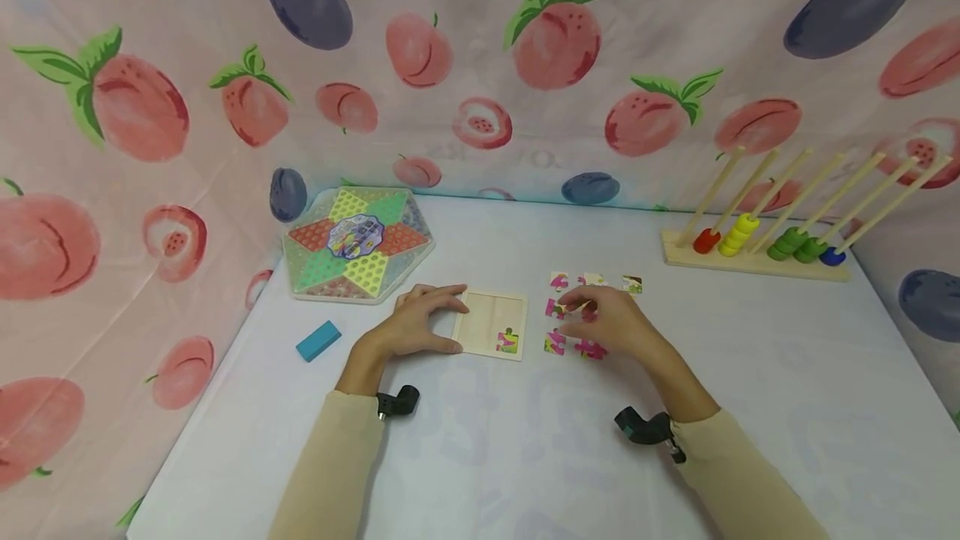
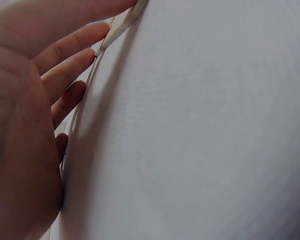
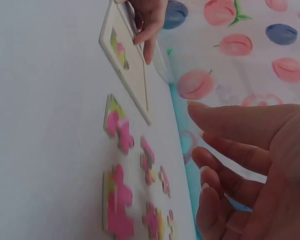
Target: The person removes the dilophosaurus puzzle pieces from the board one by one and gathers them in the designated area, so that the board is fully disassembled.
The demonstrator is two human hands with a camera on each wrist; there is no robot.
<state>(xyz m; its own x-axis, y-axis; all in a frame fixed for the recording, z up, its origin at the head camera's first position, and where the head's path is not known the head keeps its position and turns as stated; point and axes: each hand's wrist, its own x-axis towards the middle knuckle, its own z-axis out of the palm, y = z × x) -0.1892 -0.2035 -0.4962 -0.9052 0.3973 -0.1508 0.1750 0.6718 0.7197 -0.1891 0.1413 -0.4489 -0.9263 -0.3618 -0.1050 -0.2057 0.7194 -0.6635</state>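
A shallow square wooden puzzle tray (image 1: pixel 487 297) lies on the table with one pink-and-green jigsaw piece (image 1: pixel 507 341) in its near right corner. My left hand (image 1: pixel 418 322) holds the tray's left side, thumb at the near corner and fingers towards the far one. In the left wrist view its fingertips (image 2: pixel 92 54) meet the tray edge. My right hand (image 1: pixel 613 322) hovers above several loose jigsaw pieces to the right of the tray. In the right wrist view its fingers (image 3: pixel 230 150) are loosely bent with nothing between them, apart from the pieces (image 3: pixel 119 200) below.
A hexagonal Chinese checkers board (image 1: pixel 307 273) lies at the back left, with a blue block (image 1: pixel 318 341) nearer me. A wooden peg counter (image 1: pixel 750 263) with coloured beads stands at the back right. Behind the table (image 1: pixel 510 457) hangs a fruit-print cloth (image 1: pixel 480 40).
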